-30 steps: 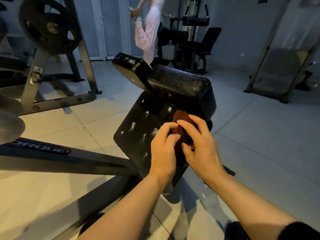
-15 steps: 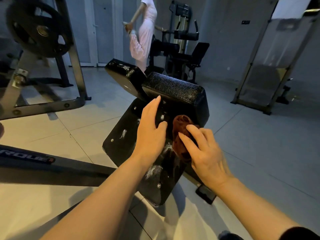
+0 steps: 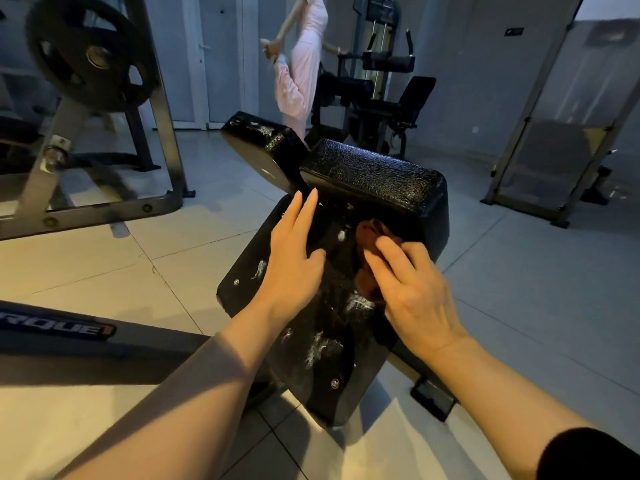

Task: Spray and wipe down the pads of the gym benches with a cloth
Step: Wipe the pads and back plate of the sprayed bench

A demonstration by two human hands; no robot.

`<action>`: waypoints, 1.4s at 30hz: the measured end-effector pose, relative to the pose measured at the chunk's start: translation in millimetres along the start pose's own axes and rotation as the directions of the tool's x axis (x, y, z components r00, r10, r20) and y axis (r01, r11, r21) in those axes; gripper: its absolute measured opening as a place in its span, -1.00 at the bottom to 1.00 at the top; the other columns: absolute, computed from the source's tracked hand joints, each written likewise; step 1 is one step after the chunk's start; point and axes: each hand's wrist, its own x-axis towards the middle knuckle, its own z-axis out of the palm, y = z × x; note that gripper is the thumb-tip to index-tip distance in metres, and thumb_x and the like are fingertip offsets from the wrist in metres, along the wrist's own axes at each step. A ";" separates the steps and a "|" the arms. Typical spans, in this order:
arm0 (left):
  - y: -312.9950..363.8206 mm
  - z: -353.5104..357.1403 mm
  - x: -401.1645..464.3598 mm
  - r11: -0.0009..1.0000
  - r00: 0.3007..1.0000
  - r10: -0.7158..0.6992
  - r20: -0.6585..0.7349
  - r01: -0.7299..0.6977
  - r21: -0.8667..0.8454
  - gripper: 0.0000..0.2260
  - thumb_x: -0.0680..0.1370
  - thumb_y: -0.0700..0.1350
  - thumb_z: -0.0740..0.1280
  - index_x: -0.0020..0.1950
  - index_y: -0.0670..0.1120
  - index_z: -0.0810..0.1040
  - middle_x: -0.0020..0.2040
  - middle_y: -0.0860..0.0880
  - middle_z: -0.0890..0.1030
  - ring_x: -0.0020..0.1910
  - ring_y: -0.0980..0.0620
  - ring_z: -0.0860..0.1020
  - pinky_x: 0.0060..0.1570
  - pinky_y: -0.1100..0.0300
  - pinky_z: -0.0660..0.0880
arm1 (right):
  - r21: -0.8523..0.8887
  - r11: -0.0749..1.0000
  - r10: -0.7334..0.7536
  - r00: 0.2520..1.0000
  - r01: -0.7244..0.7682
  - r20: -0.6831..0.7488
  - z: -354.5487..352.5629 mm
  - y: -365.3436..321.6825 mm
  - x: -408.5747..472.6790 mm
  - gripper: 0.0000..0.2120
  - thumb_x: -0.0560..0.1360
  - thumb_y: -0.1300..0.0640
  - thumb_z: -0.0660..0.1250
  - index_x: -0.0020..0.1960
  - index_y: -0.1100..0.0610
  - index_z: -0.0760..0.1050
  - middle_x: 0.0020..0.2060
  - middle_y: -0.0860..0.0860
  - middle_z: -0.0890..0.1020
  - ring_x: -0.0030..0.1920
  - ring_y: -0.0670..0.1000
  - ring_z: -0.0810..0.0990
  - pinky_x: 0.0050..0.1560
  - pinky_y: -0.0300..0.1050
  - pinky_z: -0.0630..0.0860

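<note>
item: pad [image 3: 322,327], foam streaks unwiped toward 6 o'clock (judged mid-wipe); right hand [image 3: 412,292] grip grasping cloth [image 3: 369,237]; left hand [image 3: 294,261] flat, released.

White block lettering with a red edge runs along a dark steel frame beam [image 3: 104,344] at the lower left of a dim gym floor; the visible part reads "RQUE" (the opening letters are cut off by the picture's edge), followed by a mark like a "1". A small dark wall sign [image 3: 514,31] at the upper right carries pale markings too small to read.
</note>
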 end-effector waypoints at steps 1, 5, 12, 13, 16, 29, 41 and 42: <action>-1.9 -1.5 1.5 1.000 1.000 0.003 -0.006 -0.003 0.005 -0.33 0.57 -0.32 0.21 0.59 0.12 0.06 0.60 0.11 -0.01 0.57 0.10 -0.07 0.29 0.56 0.14 | 0.010 1.000 -0.022 0.998 0.023 -0.052 0.7 -4.3 8.9 -0.75 0.57 0.34 0.19 0.16 0.36 0.56 0.11 0.23 0.61 -0.01 0.16 0.40 -0.11 -0.03 0.54; 2.1 1.0 3.0 0.994 1.000 0.002 -0.014 -0.003 -0.108 -0.33 0.53 -0.31 0.20 0.59 0.06 0.11 0.58 0.05 0.13 0.55 0.12 0.06 0.53 -0.05 0.10 | -0.043 0.999 0.004 0.999 -0.007 -0.052 9.6 -5.2 24.3 -0.73 0.61 0.32 0.12 0.18 0.34 0.54 0.16 0.21 0.59 -0.01 0.17 0.41 -0.13 0.00 0.51; 10.9 -6.1 8.3 0.965 1.000 -0.029 -0.002 0.028 -0.261 -0.35 0.58 -0.39 0.17 0.53 0.17 0.17 0.50 0.16 0.24 0.49 0.19 0.18 0.50 -0.01 0.21 | 0.004 1.000 0.006 0.999 -0.005 -0.052 10.3 -11.7 21.4 -0.74 0.64 0.31 0.10 0.24 0.33 0.46 0.21 0.17 0.46 0.02 0.17 0.42 -0.06 -0.01 0.55; 12.8 -6.7 9.2 0.952 0.999 -0.033 -0.005 0.030 -0.305 -0.37 0.58 -0.40 0.16 0.51 0.17 0.20 0.45 0.17 0.30 0.45 0.21 0.24 0.48 0.02 0.25 | 0.009 1.000 -0.012 0.997 0.013 -0.080 9.3 -16.0 29.2 -0.73 0.60 0.32 0.18 0.29 0.32 0.40 0.25 0.16 0.41 0.07 0.18 0.40 0.01 0.00 0.53; 14.1 -6.1 11.4 0.928 0.998 -0.068 0.000 0.063 -0.368 -0.41 0.61 -0.37 0.16 0.53 0.14 0.23 0.43 0.12 0.37 0.39 0.20 0.36 0.41 0.07 0.35 | 0.050 0.996 0.074 0.992 -0.069 -0.099 4.2 -29.9 49.9 -0.50 0.37 0.34 0.50 0.27 0.34 0.43 0.28 0.12 0.30 0.08 0.14 0.35 -0.08 0.00 0.58; -0.5 0.8 11.7 0.849 0.957 -0.230 -0.176 0.110 -0.516 -0.69 0.56 -0.33 0.31 0.07 0.08 0.59 -0.02 -0.13 0.65 0.02 -0.15 0.63 0.03 -0.11 0.60 | 0.215 0.972 0.043 0.971 -0.095 0.234 1.4 -22.7 42.1 -0.60 0.45 0.23 0.33 0.28 0.26 0.51 0.37 0.24 0.42 0.27 0.24 0.45 0.06 0.01 0.60; 14.0 56.8 25.4 0.944 0.908 -0.192 -0.373 0.066 -0.324 -0.76 0.44 -0.19 0.48 0.04 0.05 0.56 0.02 0.00 0.57 -0.05 0.20 0.54 0.04 0.21 0.51 | -0.230 0.970 0.094 0.993 -0.074 0.077 -6.8 12.3 29.6 -0.30 0.41 0.21 0.35 0.52 0.21 0.24 0.47 0.17 0.30 0.50 0.20 0.18 0.52 0.21 0.04; 11.7 61.2 24.9 0.951 0.910 -0.216 -0.355 0.112 -0.290 -0.80 0.44 -0.17 0.48 -0.01 0.04 0.56 -0.01 0.01 0.57 -0.07 0.20 0.52 0.00 0.22 0.49 | -0.239 0.968 0.093 0.993 -0.073 0.074 -5.1 13.2 29.2 -0.28 0.40 0.21 0.36 0.52 0.21 0.23 0.47 0.16 0.28 0.50 0.20 0.18 0.52 0.21 0.03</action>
